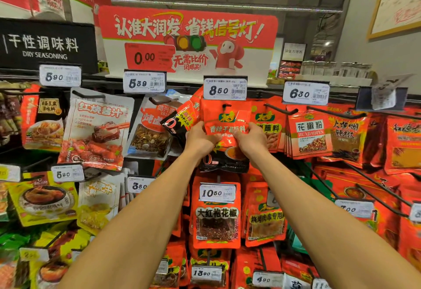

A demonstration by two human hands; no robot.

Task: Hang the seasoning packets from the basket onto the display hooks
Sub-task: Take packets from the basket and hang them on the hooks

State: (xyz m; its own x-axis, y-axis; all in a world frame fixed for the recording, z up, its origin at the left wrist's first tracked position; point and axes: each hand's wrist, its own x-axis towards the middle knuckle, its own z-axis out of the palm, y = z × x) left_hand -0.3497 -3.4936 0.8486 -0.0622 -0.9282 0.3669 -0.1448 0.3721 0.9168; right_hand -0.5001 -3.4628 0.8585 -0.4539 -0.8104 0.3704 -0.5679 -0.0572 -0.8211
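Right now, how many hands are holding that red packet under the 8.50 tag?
2: the left hand grips the red packet's left edge, the right hand its right edge.

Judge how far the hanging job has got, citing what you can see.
Done: red packets already hang on the neighbouring hook under the 6.80 tag. In hand: the left hand and right hand both grip a red packet at the hook below the 8.50 tag. Left: unknown, the basket is out of view.
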